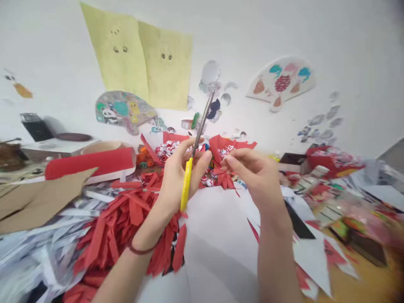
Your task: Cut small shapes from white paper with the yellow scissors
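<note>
Yellow-handled scissors [187, 185] are in my left hand [176, 176], their narrow metal blades closed and pointing up toward the wall. My right hand [257, 172] is held level with it, a short gap to the right, thumb and fingertips pinched together. Whatever lies between those fingertips is too small and blurred to name. Behind and between the hands are rolled red-and-white paper pieces [168, 148] and folded red paper [221, 145]. White paper [221, 227] lies below both hands. Left of it, a heap of red paper strips [126, 223] spreads beneath my left forearm.
A red paper roll [91, 163] and torn brown cardboard [47, 198] are on the left, above white paper strips [63, 235]. Red-and-white scraps [334, 252], a black flat object [299, 221] and plastic packaging [356, 210] crowd the right. The white wall [221, 25] rises behind.
</note>
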`<state>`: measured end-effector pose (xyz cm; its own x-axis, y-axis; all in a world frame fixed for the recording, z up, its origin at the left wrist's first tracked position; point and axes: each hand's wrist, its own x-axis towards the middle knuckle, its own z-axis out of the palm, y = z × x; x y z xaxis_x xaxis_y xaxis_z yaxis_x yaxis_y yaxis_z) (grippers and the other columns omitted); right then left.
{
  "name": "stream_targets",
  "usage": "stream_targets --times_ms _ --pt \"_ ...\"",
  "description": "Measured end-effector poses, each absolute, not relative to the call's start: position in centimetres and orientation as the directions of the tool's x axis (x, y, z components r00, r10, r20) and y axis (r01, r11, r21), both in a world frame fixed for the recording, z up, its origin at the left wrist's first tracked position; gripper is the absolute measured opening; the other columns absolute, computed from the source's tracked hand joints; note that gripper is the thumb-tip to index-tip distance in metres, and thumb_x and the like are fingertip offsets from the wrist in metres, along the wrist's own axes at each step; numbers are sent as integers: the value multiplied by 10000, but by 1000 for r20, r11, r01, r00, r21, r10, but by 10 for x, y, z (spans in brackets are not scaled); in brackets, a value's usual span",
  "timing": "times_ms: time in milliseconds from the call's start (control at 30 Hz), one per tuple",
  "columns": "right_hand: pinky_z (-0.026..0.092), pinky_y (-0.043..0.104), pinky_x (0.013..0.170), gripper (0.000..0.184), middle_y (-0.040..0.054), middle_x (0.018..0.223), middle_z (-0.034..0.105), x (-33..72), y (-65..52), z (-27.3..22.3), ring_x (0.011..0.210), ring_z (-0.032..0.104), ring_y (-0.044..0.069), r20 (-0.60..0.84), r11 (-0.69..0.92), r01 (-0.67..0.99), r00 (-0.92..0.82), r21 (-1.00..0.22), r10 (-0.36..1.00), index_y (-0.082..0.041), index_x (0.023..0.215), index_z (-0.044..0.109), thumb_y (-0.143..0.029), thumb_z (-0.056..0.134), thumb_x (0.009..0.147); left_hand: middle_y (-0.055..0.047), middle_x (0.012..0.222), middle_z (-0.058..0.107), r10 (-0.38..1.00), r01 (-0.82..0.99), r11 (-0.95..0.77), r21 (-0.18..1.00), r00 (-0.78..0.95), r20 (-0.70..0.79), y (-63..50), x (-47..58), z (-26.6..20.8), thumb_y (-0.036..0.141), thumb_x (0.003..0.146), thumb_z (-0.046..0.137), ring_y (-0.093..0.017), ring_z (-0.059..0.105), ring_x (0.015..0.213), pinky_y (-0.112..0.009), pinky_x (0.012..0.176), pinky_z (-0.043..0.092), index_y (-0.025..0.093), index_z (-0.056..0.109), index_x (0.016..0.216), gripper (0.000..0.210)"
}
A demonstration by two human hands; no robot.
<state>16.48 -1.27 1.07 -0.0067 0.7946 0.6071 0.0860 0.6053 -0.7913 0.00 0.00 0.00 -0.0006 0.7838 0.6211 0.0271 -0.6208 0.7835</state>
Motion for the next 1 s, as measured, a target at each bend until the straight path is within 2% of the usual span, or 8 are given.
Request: stream_targets --times_ms 133,267,567,733,1000 --pt "538 198 635 93 1 750 671 174 -20 13 672 649 102 602 605 164 -71 -779 795 -184 820 687 -276 692 833 -23 771 676 814 -105 -568 816 79 576 -3 7 0 331 807 694 -133 636 687 -229 639 497 172 590 1140 383" --pt "533 216 647 119 14 785 678 180 -25 15 724 649 121 578 583 272 -105 -766 809 -180 818 686 -299 702 820 2 752 646 824 -190 -518 834 151 547 -9 9 3 267 778 725 -92 566 617 -209 584 466 183 593 1133 388" --pt "545 260 715 142 26 807 695 181 -28 16 746 643 138 571 591 378 -177 -713 802 -177 826 688 -319 677 837 -6 756 642 803 -175 -545 820 172 571 -10 11 0 228 754 748 -105 569 645 -229 592 470 167 581 1156 440" --pt "535 246 685 141 24 804 695 181 -27 15 729 642 132 568 585 372 -166 -721 806 -178 828 688 -319 678 835 2 744 634 795 -165 -564 809 154 586 -9 11 -1 199 772 721 -97 553 637 -226 593 459 183 582 1159 412" --pt "520 212 620 142 22 799 699 177 -25 15 711 639 121 562 559 370 -113 -742 820 -184 860 705 -321 679 831 19 705 624 799 -147 -590 794 33 600 -8 8 -1 179 780 704 -97 570 637 -211 598 465 206 598 1138 375"
